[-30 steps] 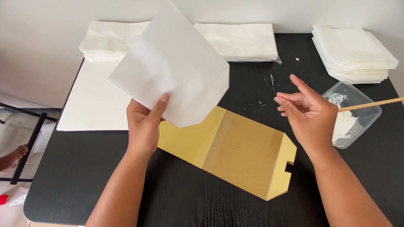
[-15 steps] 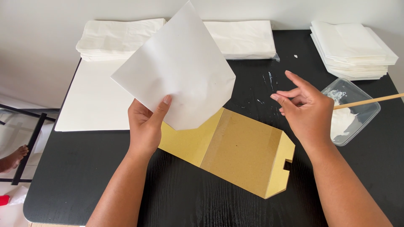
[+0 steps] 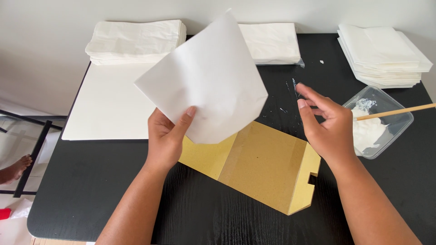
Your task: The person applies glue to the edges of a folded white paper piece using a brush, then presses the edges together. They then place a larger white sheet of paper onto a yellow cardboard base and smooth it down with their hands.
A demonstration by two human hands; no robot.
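- White paper sheet (image 3: 206,81): pinched at its lower edge by my left hand (image 3: 165,138), thumb on the near face and fingers behind. Held up tilted, clear of the desk, likely so that no face of it touches anything below.
- Left hand: closed on the sheet, lifted above the near end of the cardboard.
- Right hand (image 3: 329,129): empty and slack, fingers spread and half curled, holding nothing. It hovers just right of the sheet; I judge the fingers are kept apart because they are sticky, though I cannot see this for sure.
- Tan cardboard form (image 3: 259,165): flat on the desk under and between my two hands, folded flap at its right end, one notch cut in that edge. It lies aslant, plain face up.
- Clear plastic tub (image 3: 399,124): just right of my right hand, holding a white paste; a thin wooden stick (image 3: 397,112) leans across its rim, handle pointing away to the right, within easy reach.
- White smears (image 3: 290,95): on the desk just beyond my right hand's fingertips.
- Large white board (image 3: 106,106): flat, left of my left hand, overhanging the desk edge.
- Three stacks of folded white paper: one beyond the left hand (image 3: 136,41), one behind the raised sheet (image 3: 272,43), one beyond the tub at far right (image 3: 383,54). All plain, no label seen.
- Black wood-grain desk (image 3: 91,186): carries everything.
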